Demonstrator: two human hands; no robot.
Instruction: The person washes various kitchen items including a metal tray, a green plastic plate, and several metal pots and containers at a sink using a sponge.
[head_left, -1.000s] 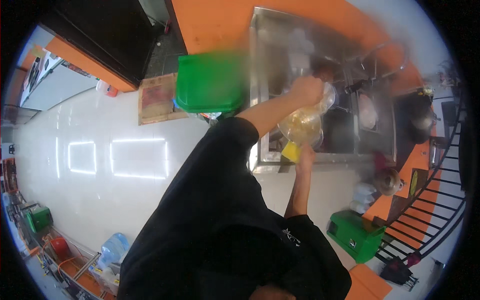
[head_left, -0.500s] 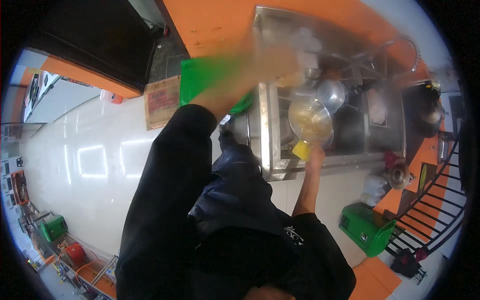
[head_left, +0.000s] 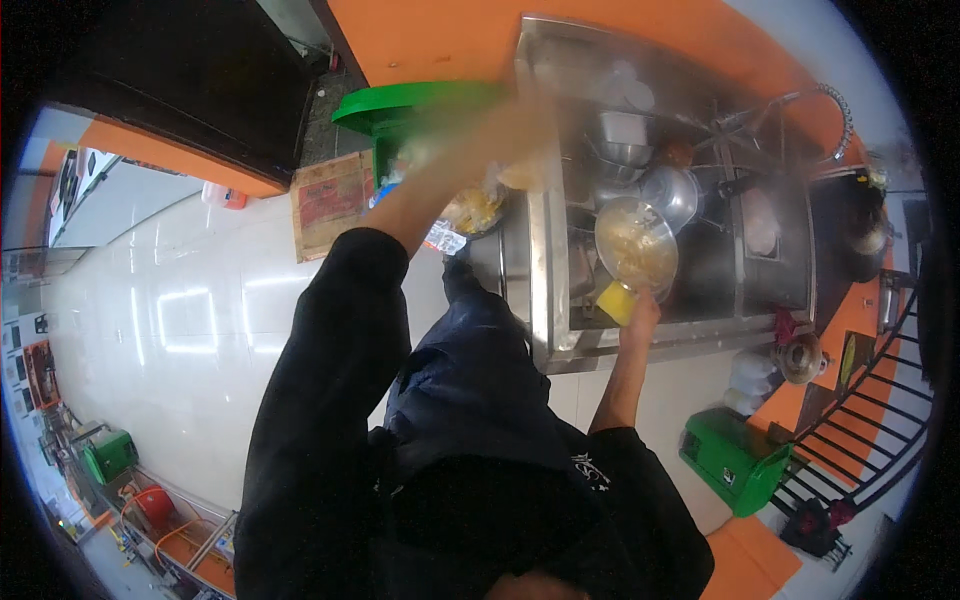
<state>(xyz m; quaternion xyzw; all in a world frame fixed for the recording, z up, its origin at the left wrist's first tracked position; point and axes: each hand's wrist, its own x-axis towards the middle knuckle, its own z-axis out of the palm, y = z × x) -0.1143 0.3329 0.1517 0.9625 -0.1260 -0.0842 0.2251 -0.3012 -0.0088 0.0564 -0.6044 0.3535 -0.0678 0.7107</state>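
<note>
Bowl (head_left: 636, 240): was gripped by right hand (head_left: 646, 306), beside yellow pad (head_left: 614, 304), toward near edge of sink (head_left: 541, 270). Left hand (head_left: 532, 130): was blurred; could not tell grasp.

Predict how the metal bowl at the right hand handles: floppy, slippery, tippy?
The metal bowl is probably stiff, given its shiny metallic wall. Its smooth surface may be slippery if wet. With the right hand at one side of the rim, it could tip, perhaps spilling the yellowish contents.
</note>
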